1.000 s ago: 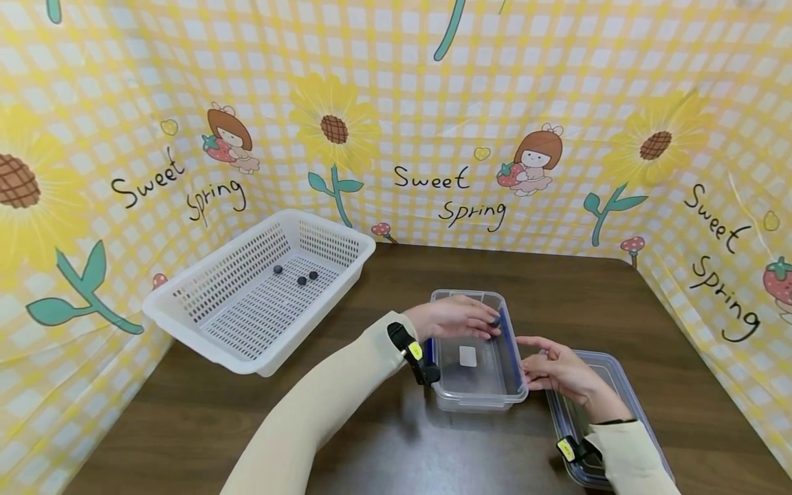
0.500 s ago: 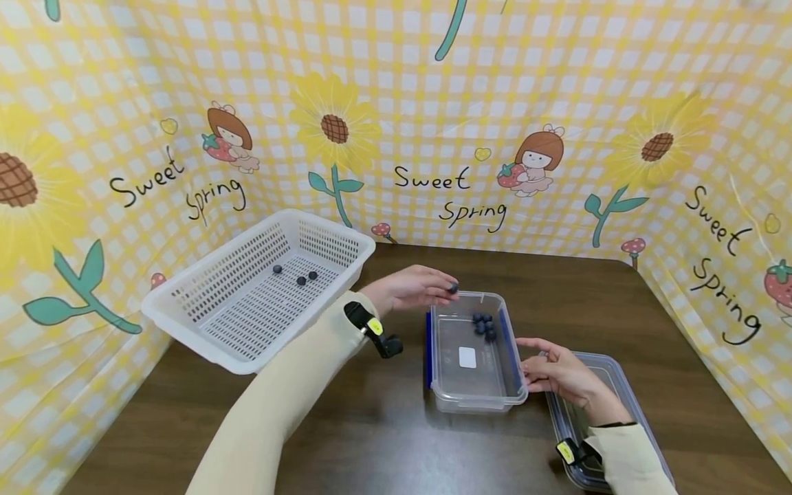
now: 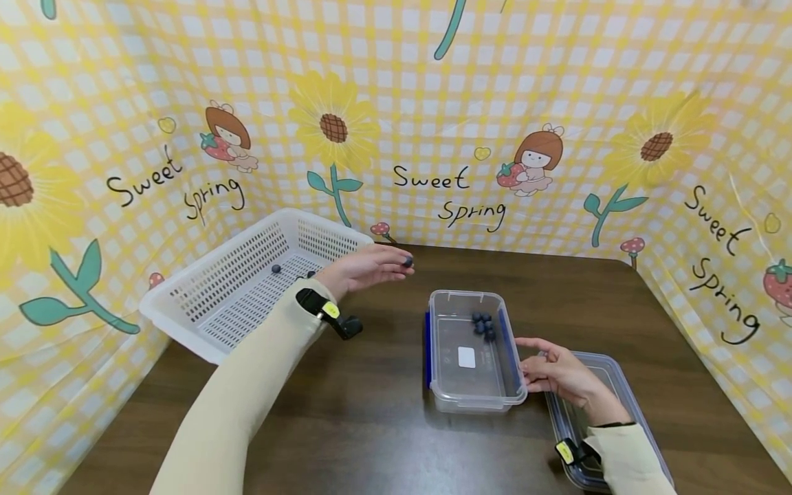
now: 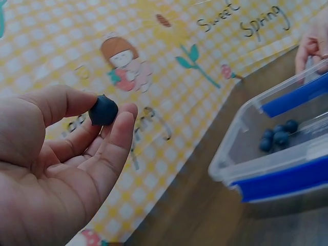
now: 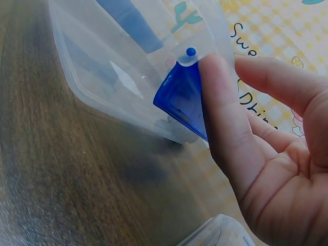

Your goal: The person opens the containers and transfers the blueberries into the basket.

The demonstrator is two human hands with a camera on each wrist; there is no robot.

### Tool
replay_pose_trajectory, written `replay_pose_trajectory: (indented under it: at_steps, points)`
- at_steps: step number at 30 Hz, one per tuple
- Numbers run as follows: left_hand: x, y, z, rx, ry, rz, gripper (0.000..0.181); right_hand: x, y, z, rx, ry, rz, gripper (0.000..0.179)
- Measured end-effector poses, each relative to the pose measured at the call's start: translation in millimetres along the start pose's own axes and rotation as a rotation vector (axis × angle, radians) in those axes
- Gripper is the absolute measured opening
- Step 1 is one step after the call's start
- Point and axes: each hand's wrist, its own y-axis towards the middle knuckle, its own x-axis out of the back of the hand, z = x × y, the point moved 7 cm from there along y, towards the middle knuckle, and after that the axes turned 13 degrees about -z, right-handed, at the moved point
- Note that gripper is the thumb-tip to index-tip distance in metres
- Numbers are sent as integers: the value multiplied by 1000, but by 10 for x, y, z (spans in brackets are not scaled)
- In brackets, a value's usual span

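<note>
My left hand [image 3: 368, 267] pinches a blueberry [image 4: 103, 110] between thumb and fingertips, raised by the right rim of the white basket [image 3: 185, 289]. In that basket lies a blueberry [image 3: 276, 269], and another shows partly behind my wrist. A clear plastic food container [image 3: 479, 378] with blue latches stands without its lid in the middle right of the table. Several blueberries [image 3: 482, 326] are clustered in its far right part. Against its right side rests my right hand [image 3: 559, 371], the thumb [image 5: 220, 97] on a hanging blue latch [image 5: 182, 97], index finger extended.
Under my right forearm lies the clear lid [image 3: 609, 371], flat on the brown table [image 3: 365, 426]. A yellow checked cloth [image 3: 421, 124] with printed flowers hangs around the back and sides.
My left hand has lifted out of the container with a blueberry and moved left to the basket's right rim. My right hand has stayed at the container's side.
</note>
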Motion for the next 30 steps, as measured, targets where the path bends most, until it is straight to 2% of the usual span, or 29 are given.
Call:
replay_pose_trajectory:
  at_steps: [3, 10, 17, 20, 27, 30]
  points:
    - [168, -14, -52, -15, -20, -24, 36, -2, 0, -2, 0, -2, -2, 45]
    - [632, -35, -124, -49, -104, -85, 19, 13, -2, 14, -1, -25, -11, 43]
    - [1183, -53, -134, -11, -199, -250, 12, 31, 6, 12, 2, -35, -9, 44]
    - [1371, -72, -118, 4, -232, -299, 11, 39, 12, 0, 0, -35, -11, 44]
    - [1685, -162, -9, 34, -271, -350, 11, 46, 13, -11, -4, -43, -21, 44]
    - [1802, -200, 64, 56, -274, -396, 10, 48, 7, -7, -7, -50, -28, 43]
